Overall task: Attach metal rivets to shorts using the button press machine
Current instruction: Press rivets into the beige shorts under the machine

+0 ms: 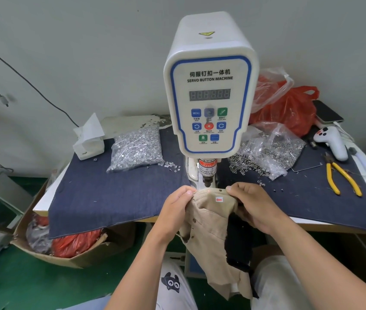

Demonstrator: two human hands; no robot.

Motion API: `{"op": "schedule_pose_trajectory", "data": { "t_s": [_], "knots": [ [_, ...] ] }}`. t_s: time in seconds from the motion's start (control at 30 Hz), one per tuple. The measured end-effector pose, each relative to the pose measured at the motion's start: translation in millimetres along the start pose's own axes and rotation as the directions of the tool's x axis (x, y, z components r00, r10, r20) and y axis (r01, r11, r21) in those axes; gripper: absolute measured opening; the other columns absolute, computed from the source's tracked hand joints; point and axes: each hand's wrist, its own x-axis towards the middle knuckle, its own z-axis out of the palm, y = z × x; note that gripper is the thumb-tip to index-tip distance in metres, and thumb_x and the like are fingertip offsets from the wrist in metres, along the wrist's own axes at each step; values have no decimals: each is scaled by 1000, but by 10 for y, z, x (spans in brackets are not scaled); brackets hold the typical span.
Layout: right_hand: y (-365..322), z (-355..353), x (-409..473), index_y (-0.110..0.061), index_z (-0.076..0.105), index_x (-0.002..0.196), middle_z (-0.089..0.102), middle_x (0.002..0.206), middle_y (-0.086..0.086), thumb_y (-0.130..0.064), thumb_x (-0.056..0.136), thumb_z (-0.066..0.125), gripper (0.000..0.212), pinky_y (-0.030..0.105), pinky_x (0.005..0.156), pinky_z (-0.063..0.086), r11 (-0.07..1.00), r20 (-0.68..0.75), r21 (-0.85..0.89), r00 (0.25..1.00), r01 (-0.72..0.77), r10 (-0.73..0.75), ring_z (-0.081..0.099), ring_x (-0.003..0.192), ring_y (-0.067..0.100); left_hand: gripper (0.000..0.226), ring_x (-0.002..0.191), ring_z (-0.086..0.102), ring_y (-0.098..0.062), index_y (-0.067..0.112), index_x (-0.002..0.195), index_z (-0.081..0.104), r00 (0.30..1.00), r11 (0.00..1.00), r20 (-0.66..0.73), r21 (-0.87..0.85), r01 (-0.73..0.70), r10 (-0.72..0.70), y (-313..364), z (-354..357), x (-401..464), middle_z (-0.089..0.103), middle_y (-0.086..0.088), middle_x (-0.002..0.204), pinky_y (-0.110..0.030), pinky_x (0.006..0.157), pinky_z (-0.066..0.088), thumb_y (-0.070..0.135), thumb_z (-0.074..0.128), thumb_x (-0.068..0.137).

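Beige corduroy shorts [209,215] hang from the table edge in front of the white servo button machine [210,90]. Their top edge lies just under the machine's press head [207,179], with a red laser dot on the cloth. A dark rivet [220,189] sits in the edge near a small sticker with a red arrow. My left hand [175,209] pinches the left part of the edge. My right hand [251,204] pinches the right part. Other studs show lower on the shorts.
Dark denim cloth [110,198] covers the table. A clear bag of silver rivets [136,148] lies left of the machine, a bag of ring parts [269,151] right. Yellow pliers [343,177], a white handheld device [332,142], a phone, red bags and a tissue box [89,139] lie around.
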Motion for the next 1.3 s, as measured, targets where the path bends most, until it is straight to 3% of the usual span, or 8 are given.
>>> {"op": "schedule_pose_trajectory", "data": {
  "t_s": [0.4, 0.6, 0.73, 0.83, 0.93, 1.07, 1.2, 1.3],
  "knots": [
    [11, -26, 10, -21, 56, 69, 45, 60, 11, -52, 75, 72, 36, 27, 46, 18, 1000, 1, -9, 1000, -18, 18, 35, 44, 19, 33, 95, 63, -12, 14, 95, 71, 1000, 1000, 9, 19, -13, 12, -7, 1, 11, 71, -7, 101, -28, 88, 48, 21, 42, 110],
    [-19, -35, -48, -19, 60, 74, 48, 60, 9, -52, 81, 72, 36, 24, 46, 22, 1000, 51, 1, 999, -17, 17, 38, 45, 18, 34, 94, 63, -13, 11, 94, 70, 999, 998, 18, -48, -30, 31, -8, -5, 3, 70, -10, 101, -29, 88, 48, 34, 45, 99],
    [-65, -29, -128, -14, 64, 79, 49, 63, 9, -37, 95, 70, 29, 21, 43, 32, 998, 109, 63, 994, 16, -23, 41, 46, 15, 35, 90, 62, -12, 11, 86, 69, 998, 994, 35, -88, -57, 60, -5, -20, 2, 69, -4, 91, -33, 87, 48, 32, 45, 97],
    [-144, -2, -242, -19, 71, 76, 53, 68, 6, -24, 100, 65, 25, 21, 49, 34, 995, 140, -58, 987, 81, -72, 44, 54, 11, 43, 88, 64, -9, 15, 83, 73, 994, 997, 89, -45, -60, 63, 32, -55, -43, 72, 3, 89, -35, 87, 48, 32, 40, 103],
    [-214, 105, -397, -20, 75, 81, 62, 76, 4, -24, 98, 69, 18, 30, 69, 39, 967, 217, -200, 969, 159, -114, 50, 72, 16, 57, 89, 65, -8, 21, 84, 75, 983, 994, 179, 103, -48, 29, 130, -82, -172, 72, 3, 89, -33, 82, 50, 59, 35, 99],
    [-333, 270, -529, -26, 73, 81, 69, 74, -3, -32, 97, 69, 17, 25, 69, 41, 860, 299, -406, 934, 309, -194, 56, 70, 4, 39, 86, 57, -7, 33, 77, 64, 946, 875, 266, 392, -283, 187, 214, -25, -345, 60, 11, 82, -30, 79, 47, 65, 56, 98],
    [-432, 259, -586, -27, 73, 85, 70, 75, -17, -29, 100, 65, 17, 11, 68, 42, 855, 348, -424, 925, 299, -151, 59, 69, -5, 30, 72, 53, -5, 34, 77, 62, 930, 924, 316, 265, -276, 187, 299, -103, -418, 57, 15, 73, -28, 71, 46, 43, 60, 106],
    [-418, 76, -420, -26, 72, 88, 76, 83, -14, -29, 99, 64, 14, 20, 74, 46, 791, 172, -543, 959, 282, -224, 67, 81, 3, 38, 65, 39, -6, 30, 62, 49, 988, 970, 108, 203, -132, 112, 317, -155, -444, 42, 14, 66, -31, 68, 33, 43, 59, 96]
  ]
}}
